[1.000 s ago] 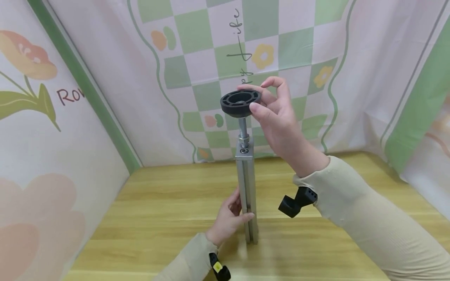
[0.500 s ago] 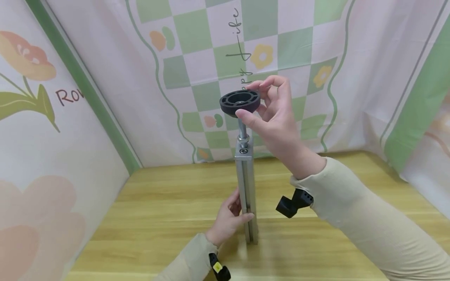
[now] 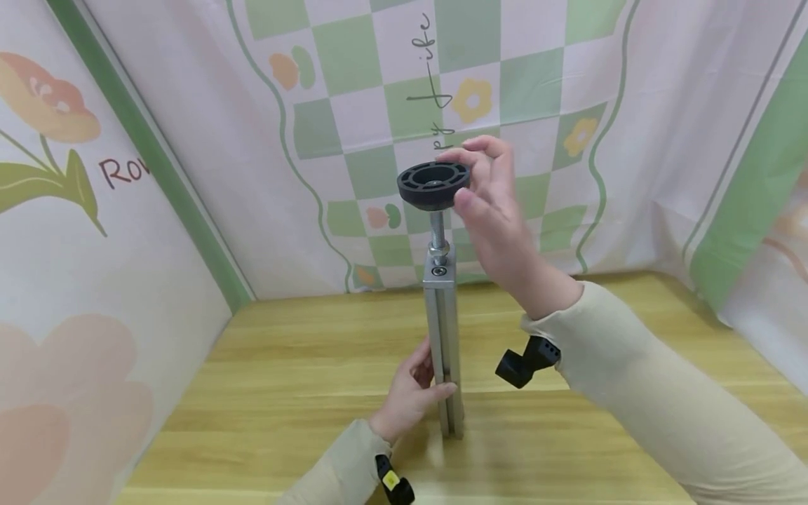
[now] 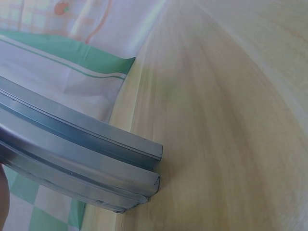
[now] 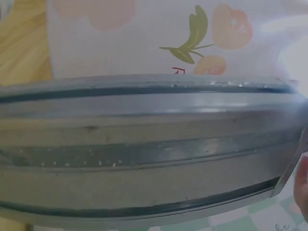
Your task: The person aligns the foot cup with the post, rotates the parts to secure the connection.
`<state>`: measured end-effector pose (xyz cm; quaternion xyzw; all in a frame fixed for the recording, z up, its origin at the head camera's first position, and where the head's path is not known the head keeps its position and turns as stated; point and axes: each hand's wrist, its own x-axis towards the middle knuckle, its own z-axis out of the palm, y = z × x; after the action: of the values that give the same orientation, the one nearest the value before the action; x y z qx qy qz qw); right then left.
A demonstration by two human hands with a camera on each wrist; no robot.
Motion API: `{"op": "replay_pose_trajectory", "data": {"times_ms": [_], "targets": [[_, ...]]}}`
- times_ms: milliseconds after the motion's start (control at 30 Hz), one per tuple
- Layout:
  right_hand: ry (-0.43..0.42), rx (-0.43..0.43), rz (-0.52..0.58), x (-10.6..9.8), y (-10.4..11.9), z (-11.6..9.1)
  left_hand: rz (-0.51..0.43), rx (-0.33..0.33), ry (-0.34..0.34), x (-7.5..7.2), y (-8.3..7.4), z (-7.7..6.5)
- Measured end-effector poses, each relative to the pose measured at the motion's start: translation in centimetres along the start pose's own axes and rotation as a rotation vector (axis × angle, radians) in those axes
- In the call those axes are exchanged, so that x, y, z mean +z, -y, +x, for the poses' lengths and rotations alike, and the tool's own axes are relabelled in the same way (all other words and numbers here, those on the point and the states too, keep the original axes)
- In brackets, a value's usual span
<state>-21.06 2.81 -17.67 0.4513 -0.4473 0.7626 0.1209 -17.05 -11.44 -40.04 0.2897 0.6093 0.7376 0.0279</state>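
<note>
holding post [image 3: 445, 322], left grip [image 3: 407, 403]; right grip [image 3: 495, 221] high

and here the left hand [image 3: 407, 403] has fingers hidden behind the metal profile [image 3: 444, 351], the black foot [image 3: 434, 198] masks part of the right hand [image 3: 495, 217], left sleeve [image 3: 344, 463] and right sleeve [image 3: 644, 379] run off the near edge, and the wrist views, the left crops the profile on one side, the right on both

- just 1 metal bar [image 3: 445, 337]
- 1 black foot [image 3: 431, 199], 12 o'clock from it
- 1 threaded rod [image 3: 438, 228]
- 2 hands [image 3: 409, 403] [image 3: 501, 231], 7 and 1 o'clock
- 2 wrist gadgets [image 3: 391, 480] [image 3: 529, 362]
- yep, 1 table [image 3: 303, 351]
</note>
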Motion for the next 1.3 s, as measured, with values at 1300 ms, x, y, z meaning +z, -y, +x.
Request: {"op": "replay_pose_trajectory", "data": {"times_ms": [1300], "targets": [[0.156,0.292,0.397,0.0,-0.5,0.7,0.033,-0.041,-0.023,0.2,-0.1,-0.2]]}}
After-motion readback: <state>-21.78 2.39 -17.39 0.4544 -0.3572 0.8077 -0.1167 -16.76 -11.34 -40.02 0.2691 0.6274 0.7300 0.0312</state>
